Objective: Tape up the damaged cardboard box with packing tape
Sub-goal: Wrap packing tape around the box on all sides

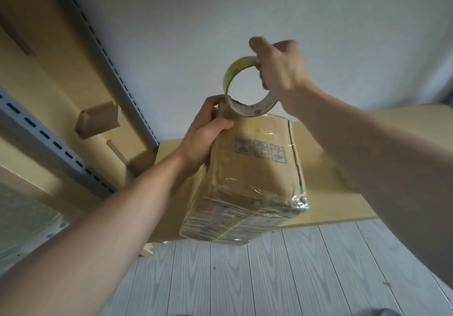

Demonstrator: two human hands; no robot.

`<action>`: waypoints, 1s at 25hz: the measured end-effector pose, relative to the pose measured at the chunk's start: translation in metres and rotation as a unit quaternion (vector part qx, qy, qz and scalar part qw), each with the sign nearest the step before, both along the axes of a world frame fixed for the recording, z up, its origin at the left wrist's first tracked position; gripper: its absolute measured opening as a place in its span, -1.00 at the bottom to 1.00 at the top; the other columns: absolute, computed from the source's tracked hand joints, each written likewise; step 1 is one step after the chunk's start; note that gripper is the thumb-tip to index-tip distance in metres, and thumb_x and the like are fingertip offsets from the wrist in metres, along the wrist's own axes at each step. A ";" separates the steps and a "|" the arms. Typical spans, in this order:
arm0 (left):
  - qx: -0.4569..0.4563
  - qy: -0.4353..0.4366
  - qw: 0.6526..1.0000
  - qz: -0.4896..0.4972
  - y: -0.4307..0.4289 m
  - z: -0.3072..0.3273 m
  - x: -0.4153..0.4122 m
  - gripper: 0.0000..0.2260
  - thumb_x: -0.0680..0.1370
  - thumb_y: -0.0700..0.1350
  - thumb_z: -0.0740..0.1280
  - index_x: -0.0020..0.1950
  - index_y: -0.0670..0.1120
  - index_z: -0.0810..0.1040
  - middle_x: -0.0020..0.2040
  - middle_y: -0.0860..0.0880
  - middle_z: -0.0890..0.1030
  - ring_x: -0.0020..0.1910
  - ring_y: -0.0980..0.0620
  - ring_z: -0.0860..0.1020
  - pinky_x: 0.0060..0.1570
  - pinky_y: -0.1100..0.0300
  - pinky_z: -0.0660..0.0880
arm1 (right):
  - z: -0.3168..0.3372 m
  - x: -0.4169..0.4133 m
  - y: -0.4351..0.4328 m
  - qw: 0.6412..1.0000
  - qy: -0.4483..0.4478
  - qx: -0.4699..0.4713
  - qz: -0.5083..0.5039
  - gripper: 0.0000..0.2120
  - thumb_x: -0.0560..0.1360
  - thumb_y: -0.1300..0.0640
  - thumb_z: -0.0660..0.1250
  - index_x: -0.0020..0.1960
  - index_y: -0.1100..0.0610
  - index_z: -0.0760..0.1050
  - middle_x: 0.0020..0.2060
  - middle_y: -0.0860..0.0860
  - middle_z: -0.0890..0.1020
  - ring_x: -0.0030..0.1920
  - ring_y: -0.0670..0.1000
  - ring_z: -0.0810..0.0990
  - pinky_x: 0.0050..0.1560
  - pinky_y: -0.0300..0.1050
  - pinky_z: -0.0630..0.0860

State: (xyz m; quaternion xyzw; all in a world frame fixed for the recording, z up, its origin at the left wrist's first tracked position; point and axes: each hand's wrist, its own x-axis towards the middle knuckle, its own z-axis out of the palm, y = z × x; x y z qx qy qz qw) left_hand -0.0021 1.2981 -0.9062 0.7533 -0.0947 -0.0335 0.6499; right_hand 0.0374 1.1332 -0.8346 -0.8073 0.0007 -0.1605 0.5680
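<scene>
Here, left hand [203, 141] holds tape-wrapped box [247, 176], contents hidden.

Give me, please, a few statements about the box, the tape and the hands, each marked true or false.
1. The right hand holds the tape roll above the box. True.
2. The left hand hangs free of the box. False: it grips the box at its far top corner.
3. The box's near end is covered in clear tape. True.
4. The box bears red printed symbols. False: the symbols are blue.
</scene>
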 end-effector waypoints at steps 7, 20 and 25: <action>-0.118 0.024 0.993 0.015 0.023 -0.008 0.003 -0.57 0.42 -0.22 0.24 0.30 -0.08 0.45 0.10 -0.11 0.56 -0.08 -0.01 0.63 -0.17 0.17 0.61 | -0.008 -0.003 -0.056 0.928 -0.087 -0.362 0.010 -0.59 0.49 -0.02 0.19 -0.44 0.21 0.34 -0.51 0.15 0.32 -0.46 0.14 0.27 -0.45 -0.10 0.20; -0.090 0.004 0.996 -0.003 0.048 -0.014 0.001 -0.47 0.43 -0.21 0.20 0.42 -0.12 0.39 0.05 -0.02 0.60 -0.11 0.12 0.64 -0.16 0.26 0.59 | -0.061 -0.001 -0.048 0.918 0.015 -0.397 -0.012 -0.59 0.48 -0.13 0.29 -0.33 0.19 0.48 -0.43 0.08 0.52 -0.37 0.15 0.46 -0.41 -0.18 0.24; -0.104 0.038 0.994 0.018 0.062 -0.020 -0.004 -0.55 0.48 -0.16 0.21 0.39 -0.01 0.41 0.08 0.06 0.66 0.00 0.07 0.64 -0.09 0.19 0.60 | -0.077 -0.003 -0.033 0.930 0.037 -0.365 -0.012 -0.52 0.51 -0.16 0.22 -0.39 0.20 0.34 -0.48 0.09 0.36 -0.42 0.14 0.32 -0.42 -0.12 0.25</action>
